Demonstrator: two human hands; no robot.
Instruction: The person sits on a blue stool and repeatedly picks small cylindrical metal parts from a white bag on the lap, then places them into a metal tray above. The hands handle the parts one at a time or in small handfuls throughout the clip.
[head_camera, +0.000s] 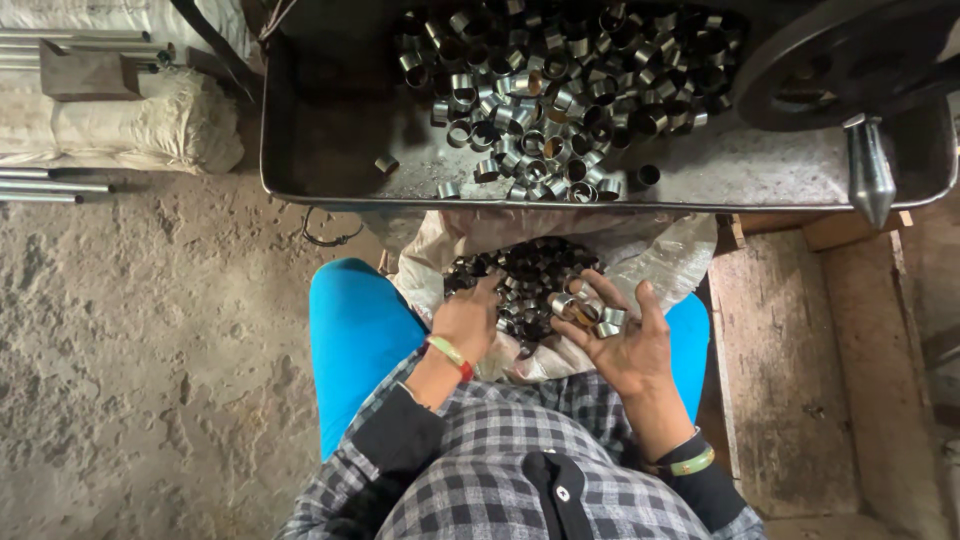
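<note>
1. Right hand (622, 335) is palm up and spread into a loose cup, with a few short metal rings (590, 312) lying on the fingers and palm. Nothing pinched, they just rest there.
2. Left hand (468, 318) is knuckles up, fingers curled down into the sack (640, 275) of dark rings on the lap. Can't tell if it has closed on any.
3. Handling, my guess: the rings look like stiff little steel sleeves, light one at a time but heavy as a heap, smooth and likely a bit oily, so slippery. Not fragile. I'd scoop a bunch in a cupped palm, or take one across its outer wall with thumb and finger.
4. Direction: no common heading. The ones in the palm lie jumbled, some with the bore facing up, others on their side. They're so short that no long axis really shows.
5. Loads more shiny rings are piled in the metal tray (330, 160) just past the sack.
</note>
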